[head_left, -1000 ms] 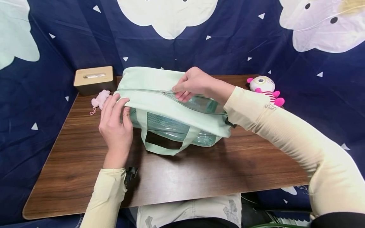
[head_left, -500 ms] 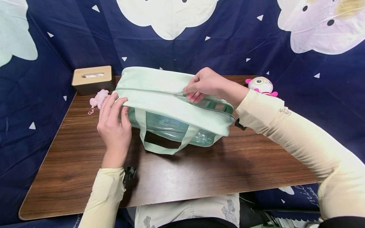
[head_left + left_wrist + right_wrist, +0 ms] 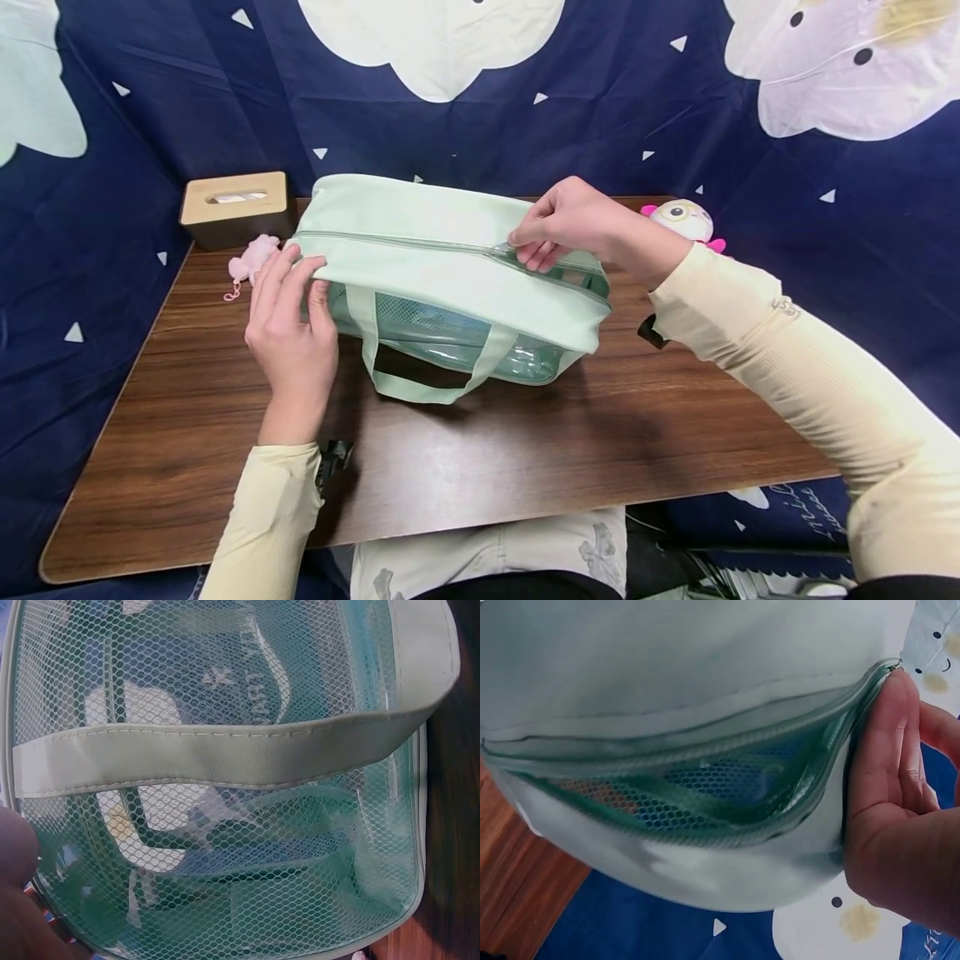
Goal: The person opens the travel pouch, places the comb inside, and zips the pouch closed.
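Observation:
A mint-green bag (image 3: 420,267) with clear, mesh-lined sides stands on the table, its front strap handle (image 3: 420,390) hanging down. My right hand (image 3: 573,225) pinches the zipper pull (image 3: 504,247) on the bag's top. Left of the pull the zipper is joined; to the right it gapes, and the right wrist view shows the gap (image 3: 727,784) with mesh inside. My left hand (image 3: 294,333) holds the bag's left end, fingers on the top edge and thumb against the front. In the left wrist view the mesh front (image 3: 247,847) and strap fill most of the frame.
A tissue box (image 3: 236,212) with a wooden lid sits at the back left of the table (image 3: 420,475). Beside it lies a small pink plush (image 3: 253,260). A plush toy (image 3: 682,221) with a white head stands at the back right, partly behind my right arm.
My right hand has drawn the zipper pull to the right along the bag's top, and the gap has become shorter. My left hand keeps its hold on the left end.

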The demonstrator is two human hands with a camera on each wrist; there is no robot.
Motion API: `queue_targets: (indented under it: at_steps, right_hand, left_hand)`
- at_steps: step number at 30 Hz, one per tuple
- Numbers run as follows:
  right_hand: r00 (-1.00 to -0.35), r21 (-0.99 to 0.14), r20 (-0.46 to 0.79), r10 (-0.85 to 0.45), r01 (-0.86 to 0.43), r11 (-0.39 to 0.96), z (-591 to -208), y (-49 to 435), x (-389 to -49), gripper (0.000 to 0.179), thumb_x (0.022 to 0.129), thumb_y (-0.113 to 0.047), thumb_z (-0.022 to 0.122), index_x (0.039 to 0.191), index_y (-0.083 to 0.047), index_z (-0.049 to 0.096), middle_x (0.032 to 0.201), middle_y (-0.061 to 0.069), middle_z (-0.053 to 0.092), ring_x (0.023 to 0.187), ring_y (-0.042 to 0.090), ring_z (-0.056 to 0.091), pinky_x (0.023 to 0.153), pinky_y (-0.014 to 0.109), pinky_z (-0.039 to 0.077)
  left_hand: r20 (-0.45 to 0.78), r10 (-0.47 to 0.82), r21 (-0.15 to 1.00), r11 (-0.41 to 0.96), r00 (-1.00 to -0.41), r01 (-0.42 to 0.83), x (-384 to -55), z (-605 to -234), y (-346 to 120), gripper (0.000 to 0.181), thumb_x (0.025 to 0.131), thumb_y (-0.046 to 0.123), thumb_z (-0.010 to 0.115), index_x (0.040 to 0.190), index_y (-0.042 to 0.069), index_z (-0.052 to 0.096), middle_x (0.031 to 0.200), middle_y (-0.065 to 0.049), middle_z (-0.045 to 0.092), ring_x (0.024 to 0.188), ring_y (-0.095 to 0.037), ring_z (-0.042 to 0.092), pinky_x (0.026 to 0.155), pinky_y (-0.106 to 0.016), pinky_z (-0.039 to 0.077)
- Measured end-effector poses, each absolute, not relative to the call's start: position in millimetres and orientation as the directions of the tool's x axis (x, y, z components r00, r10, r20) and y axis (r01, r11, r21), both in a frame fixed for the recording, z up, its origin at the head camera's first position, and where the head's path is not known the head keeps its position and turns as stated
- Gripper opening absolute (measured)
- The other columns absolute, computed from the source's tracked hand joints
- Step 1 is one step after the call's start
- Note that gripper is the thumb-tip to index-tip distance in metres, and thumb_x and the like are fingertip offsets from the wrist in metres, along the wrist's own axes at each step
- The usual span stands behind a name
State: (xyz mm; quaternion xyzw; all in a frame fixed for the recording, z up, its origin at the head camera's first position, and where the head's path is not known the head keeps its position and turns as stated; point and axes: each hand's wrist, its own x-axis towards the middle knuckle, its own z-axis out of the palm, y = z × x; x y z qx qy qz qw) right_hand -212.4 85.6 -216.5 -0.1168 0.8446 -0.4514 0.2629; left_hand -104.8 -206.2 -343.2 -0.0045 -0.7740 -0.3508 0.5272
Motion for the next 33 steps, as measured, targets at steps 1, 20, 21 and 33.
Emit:
queue_targets:
  at_steps: [1, 20, 21, 33]
  right_hand:
    - [-0.835, -0.825, -0.340, -0.433, 0.043, 0.564, -217, 88, -212, 0.019, 0.096, -0.010, 0.069, 0.102, 0.007, 0.074, 0.075, 0.008, 0.073, 0.066, 0.016, 0.070, 0.070, 0.030, 0.063]
    - [-0.827, -0.828, -0.362, -0.430, 0.073, 0.556, -225, 141, -203, 0.026, 0.097, -0.008, 0.065, 0.111, 0.014, 0.068, 0.076, 0.007, 0.073, 0.066, 0.013, 0.069, 0.067, 0.028, 0.062]
    - [-0.830, -0.829, -0.359, -0.427, 0.074, 0.554, -226, 144, -202, 0.026, 0.097, -0.008, 0.065, 0.111, 0.014, 0.068, 0.075, 0.006, 0.073, 0.066, 0.013, 0.069, 0.067, 0.028, 0.062]
    - [-0.851, -0.842, -0.330, -0.408, 0.071, 0.534, -233, 169, -195, 0.020, 0.095, -0.007, 0.068, 0.102, 0.011, 0.072, 0.073, 0.007, 0.073, 0.065, 0.013, 0.069, 0.066, 0.029, 0.062]
  left_hand:
    - [0.818, -0.365, 0.540, 0.752, -0.445, 0.377, -105, -343, -206, 0.016, 0.095, 0.011, 0.071, 0.105, 0.000, 0.076, 0.124, -0.018, 0.072, 0.128, -0.037, 0.061, 0.118, -0.043, 0.040]
    - [0.813, -0.370, 0.545, 0.755, -0.449, 0.365, -107, -346, -204, 0.016, 0.097, 0.012, 0.070, 0.106, 0.001, 0.077, 0.125, -0.018, 0.072, 0.129, -0.038, 0.061, 0.118, -0.044, 0.041]
    - [0.812, -0.372, 0.546, 0.755, -0.449, 0.363, -107, -346, -204, 0.017, 0.097, 0.012, 0.070, 0.106, 0.001, 0.077, 0.125, -0.018, 0.072, 0.129, -0.038, 0.061, 0.118, -0.043, 0.041]
    - [0.816, -0.397, 0.553, 0.746, -0.420, 0.370, -108, -344, -202, 0.014, 0.094, 0.010, 0.071, 0.103, 0.000, 0.077, 0.123, -0.019, 0.072, 0.127, -0.039, 0.062, 0.116, -0.043, 0.042]
